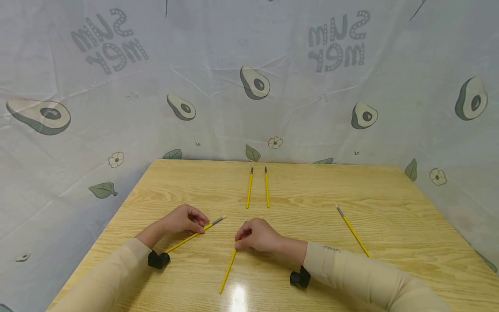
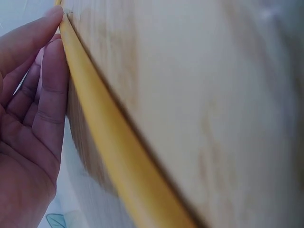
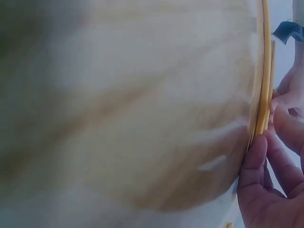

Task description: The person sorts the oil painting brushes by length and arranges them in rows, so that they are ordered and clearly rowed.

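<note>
On the left of the head view, my left hand [image 1: 182, 221] pinches a yellow paintbrush [image 1: 185, 241] near its metal collar, its pale bristles pointing up and right. In the left wrist view the yellow handle runs diagonally, close over the table, from thumb and fingertip [image 2: 56, 14]. My right hand [image 1: 260, 236] grips a second yellow paintbrush [image 1: 228, 270] by its far end; the fingers hide its bristle end, and the handle slants down toward the near edge. The right wrist view has this handle [image 3: 264, 71] at the fingertips [image 3: 254, 149].
Two dark-tipped paintbrushes, one on the left [image 1: 249, 189] and one on the right [image 1: 267, 189], lie near the table's back edge. Another paintbrush [image 1: 355, 234] lies slanted beyond my right forearm. A printed cloth [image 1: 218, 130] hangs behind the wooden table [image 1: 312, 186].
</note>
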Available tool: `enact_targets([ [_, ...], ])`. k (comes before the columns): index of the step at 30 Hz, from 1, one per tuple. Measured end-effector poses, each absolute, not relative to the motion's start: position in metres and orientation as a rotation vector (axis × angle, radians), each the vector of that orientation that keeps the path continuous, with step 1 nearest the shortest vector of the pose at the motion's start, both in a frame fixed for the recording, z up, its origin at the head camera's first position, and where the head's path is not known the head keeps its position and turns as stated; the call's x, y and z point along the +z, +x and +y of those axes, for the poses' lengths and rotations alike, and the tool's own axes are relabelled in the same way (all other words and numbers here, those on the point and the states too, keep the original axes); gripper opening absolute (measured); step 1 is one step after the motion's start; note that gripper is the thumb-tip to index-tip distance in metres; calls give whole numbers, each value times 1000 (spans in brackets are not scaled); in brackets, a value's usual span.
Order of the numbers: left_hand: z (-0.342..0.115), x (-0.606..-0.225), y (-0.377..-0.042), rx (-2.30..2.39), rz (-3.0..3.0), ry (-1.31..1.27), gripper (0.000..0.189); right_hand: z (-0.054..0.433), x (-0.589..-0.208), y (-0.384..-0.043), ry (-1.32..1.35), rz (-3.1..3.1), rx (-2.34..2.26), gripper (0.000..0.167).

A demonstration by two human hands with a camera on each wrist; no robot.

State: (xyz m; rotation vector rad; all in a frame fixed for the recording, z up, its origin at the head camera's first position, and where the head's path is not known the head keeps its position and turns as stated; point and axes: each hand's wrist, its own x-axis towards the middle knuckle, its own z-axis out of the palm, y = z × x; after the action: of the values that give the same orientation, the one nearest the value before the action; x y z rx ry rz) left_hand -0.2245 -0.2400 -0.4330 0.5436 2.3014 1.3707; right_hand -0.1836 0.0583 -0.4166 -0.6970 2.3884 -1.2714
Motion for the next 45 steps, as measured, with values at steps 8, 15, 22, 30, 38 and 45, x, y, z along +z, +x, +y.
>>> enact_targets([
  [8, -240, -433, -225, 1370, 2298, 546, 22, 63, -419, -187, -739, 2364, -1292, 13],
  [15, -239, -435, -224, 1373, 2306, 527, 22, 64, -422, -189, -753, 2331, -1334, 20],
  [22, -240, -438, -224, 1368, 2318, 527, 22, 65, -422, -193, -671, 2269, -1355, 27],
  [30, -240, -438, -224, 1377, 2317, 522, 22, 65, -420, -191, -625, 2287, -1323, 14],
  [38, -236, -434, -221, 1341, 2371, 554, 22, 65, -419, -190, -706, 2330, -1307, 18],
  [45, -231, -433, -220, 1335, 2403, 551, 22, 64, -423, -193, -734, 2331, -1334, 24],
])
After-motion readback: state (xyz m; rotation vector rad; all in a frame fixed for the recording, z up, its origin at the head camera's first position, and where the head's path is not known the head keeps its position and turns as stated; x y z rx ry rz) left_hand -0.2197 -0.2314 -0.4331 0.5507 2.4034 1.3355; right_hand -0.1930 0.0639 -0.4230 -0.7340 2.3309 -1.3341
